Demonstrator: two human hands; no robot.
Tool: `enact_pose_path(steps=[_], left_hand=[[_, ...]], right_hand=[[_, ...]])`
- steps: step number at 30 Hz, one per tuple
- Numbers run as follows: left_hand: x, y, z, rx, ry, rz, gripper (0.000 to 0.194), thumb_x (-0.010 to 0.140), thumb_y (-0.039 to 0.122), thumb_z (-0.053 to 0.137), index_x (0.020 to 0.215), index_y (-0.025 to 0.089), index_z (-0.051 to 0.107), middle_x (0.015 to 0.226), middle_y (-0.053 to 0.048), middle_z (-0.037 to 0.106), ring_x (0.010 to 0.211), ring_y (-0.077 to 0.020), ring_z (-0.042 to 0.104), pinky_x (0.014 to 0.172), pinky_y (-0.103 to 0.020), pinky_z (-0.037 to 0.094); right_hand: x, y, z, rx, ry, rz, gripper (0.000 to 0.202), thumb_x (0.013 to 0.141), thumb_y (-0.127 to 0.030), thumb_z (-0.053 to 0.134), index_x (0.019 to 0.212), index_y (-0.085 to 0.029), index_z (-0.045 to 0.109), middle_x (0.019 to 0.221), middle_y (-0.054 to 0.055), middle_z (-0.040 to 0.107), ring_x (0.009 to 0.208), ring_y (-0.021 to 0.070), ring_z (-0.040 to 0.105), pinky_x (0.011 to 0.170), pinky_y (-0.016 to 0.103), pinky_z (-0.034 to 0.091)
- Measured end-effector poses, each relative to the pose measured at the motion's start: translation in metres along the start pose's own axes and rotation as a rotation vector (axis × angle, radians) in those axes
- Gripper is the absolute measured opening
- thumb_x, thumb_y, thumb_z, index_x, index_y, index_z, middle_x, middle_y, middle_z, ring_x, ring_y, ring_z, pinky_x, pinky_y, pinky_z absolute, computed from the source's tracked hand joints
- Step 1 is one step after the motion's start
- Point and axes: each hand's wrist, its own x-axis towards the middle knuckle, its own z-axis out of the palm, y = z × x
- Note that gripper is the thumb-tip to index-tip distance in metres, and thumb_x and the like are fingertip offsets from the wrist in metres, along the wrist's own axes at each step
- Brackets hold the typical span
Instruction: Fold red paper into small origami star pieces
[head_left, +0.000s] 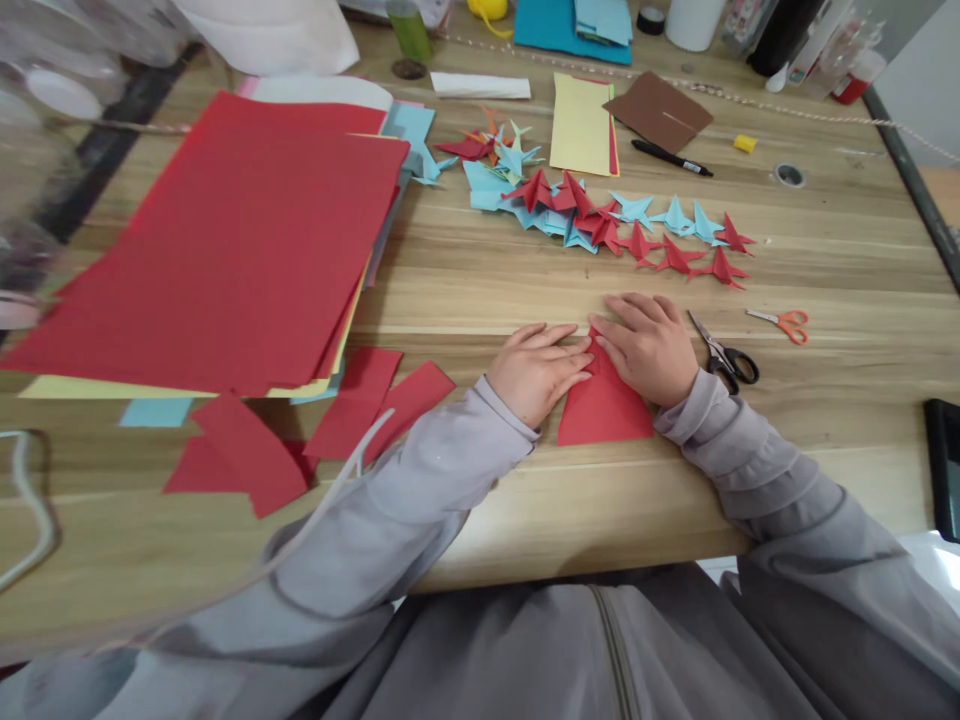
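A red sheet of paper [606, 407] lies on the wooden table between my hands, its upper part narrowed to a point. My left hand [538, 370] rests on its left edge, fingers stretched out toward the right. From the other side my right hand [649, 345] presses on the upper right of the paper with its fingers spread. The fingertips of both hands come close together near the top of the sheet and cover part of it. Folded red cranes [677, 257] and light blue cranes [674, 216] stand in rows beyond the hands.
Large red sheets [247, 240] are stacked at the left, with red pieces [247, 452] below them. Black-handled scissors [724, 357] and orange scissors [780, 322] lie right of my right hand. Farther back are a pen [671, 158], yellow paper [583, 125] and brown paper [658, 112].
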Motion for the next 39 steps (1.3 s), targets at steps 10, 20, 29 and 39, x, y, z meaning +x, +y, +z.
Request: enact_pose_path(steps=[10,20,29,39], left_hand=[[0.0006,0.0004,0.0009,0.027,-0.012,0.015,0.032,0.094,0.039,0.043,0.108,0.027,0.07,0.116,-0.003,0.069,0.121,-0.0226,0.056,0.102,-0.045,0.042],[0.0003,0.0034,0.0012,0.071,-0.042,0.014,0.031,0.094,0.038,0.043,0.108,0.028,0.069,0.119,-0.001,0.068,0.123,-0.0227,0.054,0.104,-0.044,0.04],[0.0006,0.0027,0.0034,0.092,-0.025,0.029,0.03,0.094,0.037,0.045,0.107,0.028,0.069,0.118,-0.002,0.068,0.121,-0.0233,0.054,0.103,-0.045,0.042],[0.0013,0.0044,0.0035,0.098,0.038,0.079,0.029,0.092,0.036,0.048,0.099,0.024,0.073,0.122,-0.009,0.066,0.117,-0.0263,0.056,0.096,-0.046,0.047]], right_hand=[[-0.0001,-0.0026,-0.0005,0.002,0.007,0.02,0.035,0.096,-0.029,0.039,0.119,-0.025,0.065,0.132,0.009,0.059,0.121,0.0268,0.047,0.101,0.046,0.029],[0.0002,-0.0042,-0.0005,0.021,0.027,0.026,0.034,0.095,-0.029,0.041,0.116,-0.025,0.066,0.13,0.009,0.06,0.12,0.0271,0.049,0.101,0.048,0.03],[0.0011,-0.0017,0.0027,0.063,0.057,0.055,0.039,0.093,-0.031,0.044,0.123,-0.012,0.059,0.13,0.013,0.06,0.12,0.0279,0.049,0.1,0.042,0.033],[0.0018,-0.0026,0.0005,0.068,0.036,0.026,0.031,0.094,-0.029,0.042,0.104,-0.016,0.068,0.124,0.013,0.064,0.117,0.0267,0.051,0.101,0.045,0.032]])
